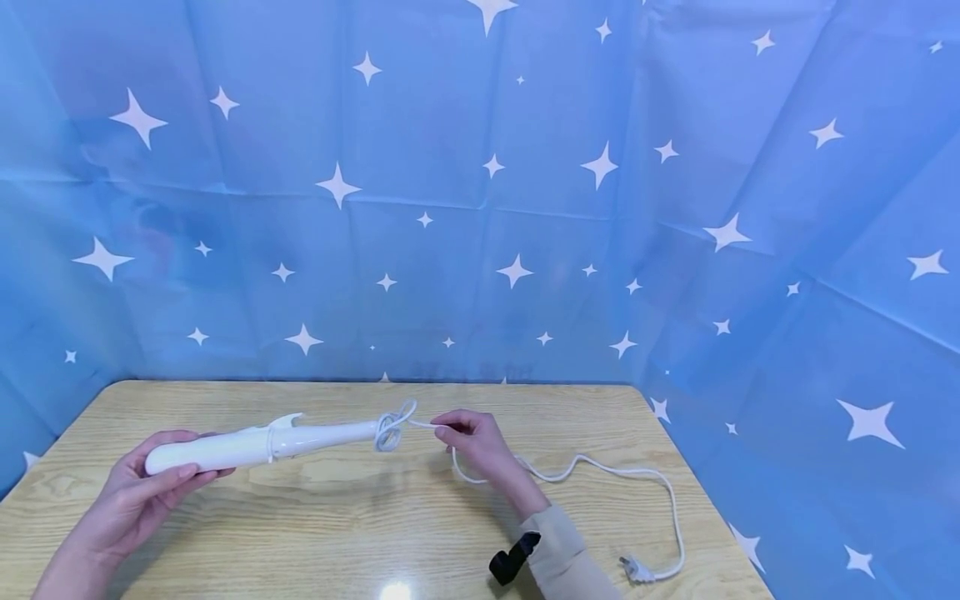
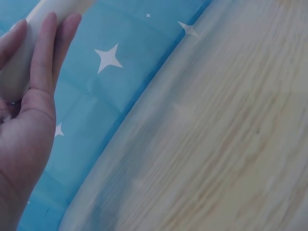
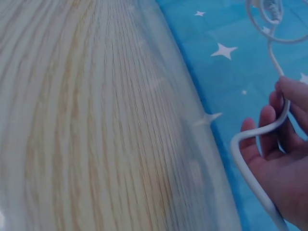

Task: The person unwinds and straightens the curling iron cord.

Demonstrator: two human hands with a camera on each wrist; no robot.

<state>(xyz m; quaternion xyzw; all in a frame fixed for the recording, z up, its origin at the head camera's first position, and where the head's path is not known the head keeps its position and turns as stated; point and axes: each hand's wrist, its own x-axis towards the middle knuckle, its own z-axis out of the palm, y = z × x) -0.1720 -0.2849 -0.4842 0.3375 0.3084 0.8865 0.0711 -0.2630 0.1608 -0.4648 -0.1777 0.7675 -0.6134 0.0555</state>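
Note:
A white curling iron (image 1: 225,450), with a small lever (image 1: 285,421) sticking up near its middle, is held above the table, lying nearly level. My left hand (image 1: 142,492) grips its thick end between thumb and fingers; in the left wrist view that hand (image 2: 36,96) wraps the white body (image 2: 48,12). From the narrow end, a white cord (image 1: 387,433) hangs in a few small loops. Just right of these loops, my right hand (image 1: 476,442) pinches the cord. Seen from the right wrist, the cord (image 3: 262,130) runs between thumb and fingers and across the palm.
The rest of the cord (image 1: 622,471) winds over the wood-grain table (image 1: 337,533) to a plug (image 1: 637,571) near the front right. A blue curtain with white stars (image 1: 420,125) stands behind and beside the table. A black strap end (image 1: 513,558) sticks out by the right sleeve (image 1: 566,550).

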